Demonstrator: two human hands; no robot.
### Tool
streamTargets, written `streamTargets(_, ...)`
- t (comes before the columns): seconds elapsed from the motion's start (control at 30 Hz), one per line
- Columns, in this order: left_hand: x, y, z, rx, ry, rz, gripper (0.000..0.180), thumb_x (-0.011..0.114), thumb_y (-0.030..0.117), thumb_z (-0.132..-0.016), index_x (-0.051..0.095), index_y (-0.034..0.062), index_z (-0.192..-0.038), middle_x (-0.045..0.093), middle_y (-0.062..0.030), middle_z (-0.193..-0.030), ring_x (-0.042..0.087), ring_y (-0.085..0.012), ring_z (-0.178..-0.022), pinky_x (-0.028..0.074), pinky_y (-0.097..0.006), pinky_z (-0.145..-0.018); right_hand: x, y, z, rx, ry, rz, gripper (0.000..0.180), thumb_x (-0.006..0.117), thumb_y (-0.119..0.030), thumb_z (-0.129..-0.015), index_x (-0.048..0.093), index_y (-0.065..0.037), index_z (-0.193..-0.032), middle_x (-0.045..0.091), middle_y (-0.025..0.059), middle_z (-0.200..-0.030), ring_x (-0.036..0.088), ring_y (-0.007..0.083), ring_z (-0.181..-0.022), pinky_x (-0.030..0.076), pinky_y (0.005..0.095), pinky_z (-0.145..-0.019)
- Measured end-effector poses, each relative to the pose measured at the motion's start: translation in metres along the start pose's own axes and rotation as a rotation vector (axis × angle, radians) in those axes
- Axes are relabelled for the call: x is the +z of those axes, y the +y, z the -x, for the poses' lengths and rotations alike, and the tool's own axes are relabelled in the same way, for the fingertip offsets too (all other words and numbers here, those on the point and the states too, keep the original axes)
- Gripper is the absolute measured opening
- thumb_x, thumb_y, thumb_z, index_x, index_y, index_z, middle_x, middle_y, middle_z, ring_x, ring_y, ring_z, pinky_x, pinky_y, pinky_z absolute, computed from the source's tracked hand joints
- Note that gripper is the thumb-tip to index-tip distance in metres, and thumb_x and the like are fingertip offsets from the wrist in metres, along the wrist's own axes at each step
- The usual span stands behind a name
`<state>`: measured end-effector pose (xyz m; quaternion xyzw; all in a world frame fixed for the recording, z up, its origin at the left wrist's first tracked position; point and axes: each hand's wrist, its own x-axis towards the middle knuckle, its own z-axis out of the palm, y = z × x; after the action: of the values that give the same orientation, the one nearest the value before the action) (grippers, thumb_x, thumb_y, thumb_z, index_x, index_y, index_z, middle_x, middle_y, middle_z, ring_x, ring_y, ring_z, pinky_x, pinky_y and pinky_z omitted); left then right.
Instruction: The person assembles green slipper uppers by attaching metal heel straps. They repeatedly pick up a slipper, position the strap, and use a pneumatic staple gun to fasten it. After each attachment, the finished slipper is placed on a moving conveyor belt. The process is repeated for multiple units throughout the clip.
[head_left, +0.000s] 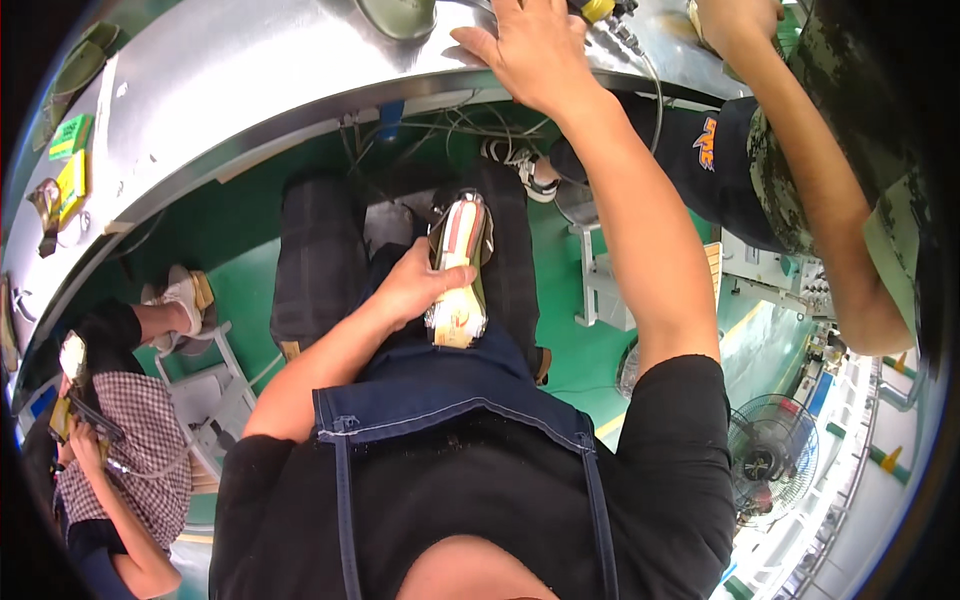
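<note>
Above my lap, my left hand (420, 282) is wrapped round a lasted shoe upper (462, 262), its thumb lying across the top. The underside faces up, pale with a red lengthwise stripe, tan at the end nearer my body. My right hand (540, 50) is stretched out over the metal table (230, 90), thumb spread, holding nothing that I can see. Its fingertips are cut off by the upper rim. Just right of those fingers is a yellow and black hand tool (598, 10) with a hose. A rounded olive-green piece (398, 15), like a shoe toe, lies left of the hand.
A green box (70, 136) and a yellow box (72, 185) sit on the table's left end, near olive-green shoes (88, 60). Co-workers sit on both sides; one's arm (800, 130) reaches in at right. Hoses hang under the table. A fan (768, 458) stands lower right.
</note>
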<state>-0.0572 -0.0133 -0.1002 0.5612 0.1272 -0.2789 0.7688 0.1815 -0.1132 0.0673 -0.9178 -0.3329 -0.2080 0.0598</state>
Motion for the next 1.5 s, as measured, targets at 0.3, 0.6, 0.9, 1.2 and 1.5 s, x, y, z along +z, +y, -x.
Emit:
streamTargets(0.3, 0.001, 0.012, 0.001, -0.018, -0.026, -0.036, 0.079, 0.086, 0.033, -0.085, 0.046, -0.0146, -0.132, 0.066, -0.024, -0.122, 0.069, -0.0251, -0.108, 0.056, -0.036, -0.093, -0.079, -0.011, 0.119, 0.358, -0.7, -0.409, 0.023, 0.062, -0.017, -0.099, 0.054, -0.004, -0.116, 0.069, 0.015, -0.09, 0.069, 0.0363, -0.077, 0.052, 0.0475, -0.071)
streamTargets(0.6, -0.003, 0.006, 0.002, -0.033, -0.01, -0.083, 0.085, 0.086, 0.037, -0.084, 0.043, -0.0153, -0.136, 0.066, -0.0269, -0.123, 0.07, -0.0277, -0.11, 0.056, -0.036, -0.093, -0.098, -0.011, 0.129, 0.19, -1.503, -0.207, 0.037, 0.063, -0.01, -0.095, 0.056, -0.001, -0.13, 0.069, 0.0234, -0.094, 0.068, 0.042, -0.091, 0.052, 0.0503, -0.08)
streamTargets(0.9, -0.002, 0.002, -0.002, -0.028, -0.014, -0.105, 0.085, 0.085, 0.036, -0.085, 0.042, -0.015, -0.138, 0.065, -0.0272, -0.124, 0.07, -0.0285, -0.11, 0.056, -0.036, -0.094, -0.09, -0.014, 0.115, 0.099, -1.551, -0.12, 0.032, 0.058, -0.008, -0.091, 0.059, 0.001, -0.122, 0.069, 0.0263, -0.097, 0.067, 0.045, -0.099, 0.05, 0.0539, -0.085)
streamTargets(1.2, -0.005, -0.013, -0.01, 0.033, -0.012, -0.119, 0.091, 0.084, 0.047, -0.082, 0.045, -0.0181, -0.131, 0.065, -0.0338, -0.123, 0.071, -0.0356, -0.113, 0.055, -0.039, -0.095, -0.086, -0.017, 0.107, 0.057, -1.586, -0.068, 0.029, 0.052, -0.007, -0.097, 0.062, 0.004, -0.122, 0.071, 0.0281, -0.101, 0.069, 0.0452, -0.102, 0.053, 0.054, -0.087)
streamTargets(1.5, -0.007, 0.003, -0.004, -0.006, -0.017, -0.153, 0.097, 0.084, 0.048, -0.081, 0.042, -0.0208, -0.135, 0.065, -0.0358, -0.123, 0.07, -0.0371, -0.114, 0.055, -0.039, -0.096, -0.081, -0.023, 0.095, -0.018, -1.554, -0.088, 0.032, 0.058, -0.024, -0.104, 0.064, 0.004, -0.119, 0.072, 0.0272, -0.098, 0.069, 0.0453, -0.1, 0.053, 0.0543, -0.087)
